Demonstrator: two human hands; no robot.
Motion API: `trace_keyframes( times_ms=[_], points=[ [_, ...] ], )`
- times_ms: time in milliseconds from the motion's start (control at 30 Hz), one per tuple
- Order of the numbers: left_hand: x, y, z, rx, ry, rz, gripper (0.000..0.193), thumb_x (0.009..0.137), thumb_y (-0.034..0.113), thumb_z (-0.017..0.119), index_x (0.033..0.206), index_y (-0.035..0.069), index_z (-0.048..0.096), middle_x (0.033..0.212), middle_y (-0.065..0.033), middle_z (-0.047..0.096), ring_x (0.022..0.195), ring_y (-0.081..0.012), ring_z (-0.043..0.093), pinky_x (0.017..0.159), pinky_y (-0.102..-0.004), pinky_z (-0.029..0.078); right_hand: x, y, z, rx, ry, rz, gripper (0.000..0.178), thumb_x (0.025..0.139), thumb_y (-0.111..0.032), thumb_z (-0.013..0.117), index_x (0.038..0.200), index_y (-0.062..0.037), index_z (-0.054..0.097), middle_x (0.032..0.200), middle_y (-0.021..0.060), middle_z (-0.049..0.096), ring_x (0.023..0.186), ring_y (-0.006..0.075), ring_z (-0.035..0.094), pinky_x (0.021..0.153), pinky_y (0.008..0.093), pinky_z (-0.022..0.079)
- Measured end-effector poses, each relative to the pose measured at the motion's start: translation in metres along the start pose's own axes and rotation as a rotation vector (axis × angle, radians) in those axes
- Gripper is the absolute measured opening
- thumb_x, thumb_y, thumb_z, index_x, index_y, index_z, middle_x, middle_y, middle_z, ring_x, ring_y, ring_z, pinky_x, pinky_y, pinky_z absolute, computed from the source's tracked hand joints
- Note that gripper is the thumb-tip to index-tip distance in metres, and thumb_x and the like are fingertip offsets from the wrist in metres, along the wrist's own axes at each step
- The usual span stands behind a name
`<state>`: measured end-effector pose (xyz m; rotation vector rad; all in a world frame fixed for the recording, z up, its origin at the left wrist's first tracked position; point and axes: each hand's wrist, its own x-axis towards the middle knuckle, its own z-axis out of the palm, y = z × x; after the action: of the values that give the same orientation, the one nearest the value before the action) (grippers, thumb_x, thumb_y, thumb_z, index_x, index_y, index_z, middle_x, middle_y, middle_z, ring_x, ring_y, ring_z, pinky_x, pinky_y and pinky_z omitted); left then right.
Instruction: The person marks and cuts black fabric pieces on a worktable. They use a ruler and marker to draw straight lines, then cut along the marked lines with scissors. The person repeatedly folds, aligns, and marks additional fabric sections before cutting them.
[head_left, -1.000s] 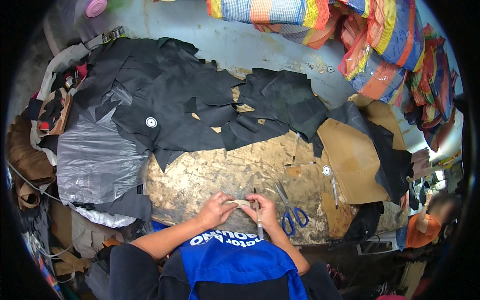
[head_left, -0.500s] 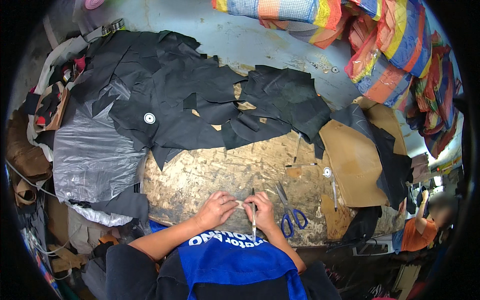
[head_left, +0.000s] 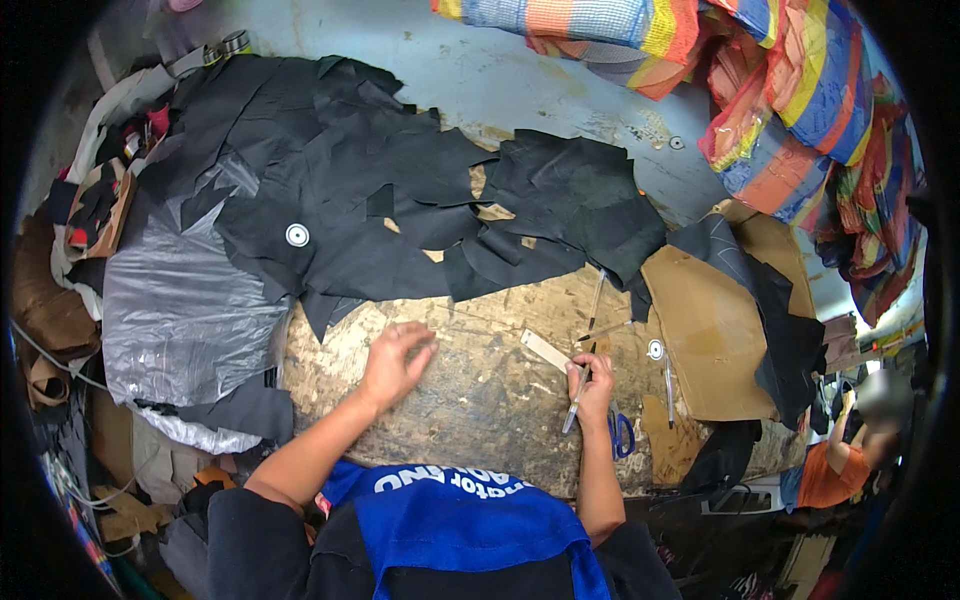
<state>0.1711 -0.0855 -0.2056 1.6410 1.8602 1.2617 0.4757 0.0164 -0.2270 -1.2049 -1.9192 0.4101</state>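
My right hand (head_left: 594,388) is closed on a pen (head_left: 571,415), which slants down toward me. In the same fingers is the end of a flat beige strip (head_left: 543,348) with small dark marks near its far end. Partly hidden by that hand and wrist are scissors with blue handles (head_left: 623,436). My left hand (head_left: 398,360) hovers over the left half of the worn wooden table (head_left: 460,350), fingers apart and slightly curled, holding nothing. Beyond both hands lie overlapping black leather-like pieces (head_left: 400,165).
More pens lie to the right, one (head_left: 597,300) by the black pieces and another (head_left: 669,392) by the brown cardboard (head_left: 705,335). A plastic-wrapped bundle (head_left: 190,310) stands at left. Striped woven sacks (head_left: 790,100) hang at far right. Another person in orange (head_left: 838,468) is in the background.
My hands have moved apart: the left one up and leftward, letting go of the strip, the right one to the right with the pen and strip, now partly covering the scissors.
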Motion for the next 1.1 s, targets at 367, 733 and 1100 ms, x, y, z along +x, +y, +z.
trace_keyframes(
  times_ms=[367, 733, 1100],
  points=[
    [0.279, 0.000, 0.128, -1.290, 0.033, -0.753, 0.061, 0.083, 0.027, 0.070, 0.125, -0.008, 0.042, 0.129, -0.0247, 0.045, 0.115, -0.0354, 0.051, 0.096, -0.0419, 0.044, 0.005, -0.005, -0.002, -0.026, 0.019, 0.005, 0.011, 0.070, -0.003, 0.069, 0.077, -0.0038, 0.061, 0.077, 0.0115, 0.061, 0.078, 0.0320, 0.055, 0.070, 0.0390, 0.045],
    [0.338, 0.036, 0.151, -1.343, -0.177, -0.468, 0.033, 0.085, 0.023, 0.065, 0.111, 0.004, 0.056, 0.104, -0.0097, 0.063, 0.099, -0.0248, 0.060, 0.089, -0.0464, 0.047, 0.006, -0.002, -0.002, 0.059, 0.040, 0.043, 0.011, 0.070, -0.004, 0.071, 0.076, -0.0034, 0.062, 0.075, 0.0105, 0.061, 0.074, 0.0288, 0.055, 0.066, 0.0367, 0.045],
    [0.145, 0.045, -0.044, -1.827, 0.262, -0.260, 0.039, 0.086, 0.015, 0.054, 0.119, -0.006, 0.050, 0.126, -0.0160, 0.055, 0.117, -0.0290, 0.050, 0.106, -0.0432, 0.034, 0.005, -0.003, -0.003, 0.012, 0.049, 0.023, 0.011, 0.069, -0.003, 0.069, 0.076, -0.0049, 0.061, 0.075, 0.0122, 0.060, 0.077, 0.0321, 0.055, 0.070, 0.0389, 0.044]
  ],
)
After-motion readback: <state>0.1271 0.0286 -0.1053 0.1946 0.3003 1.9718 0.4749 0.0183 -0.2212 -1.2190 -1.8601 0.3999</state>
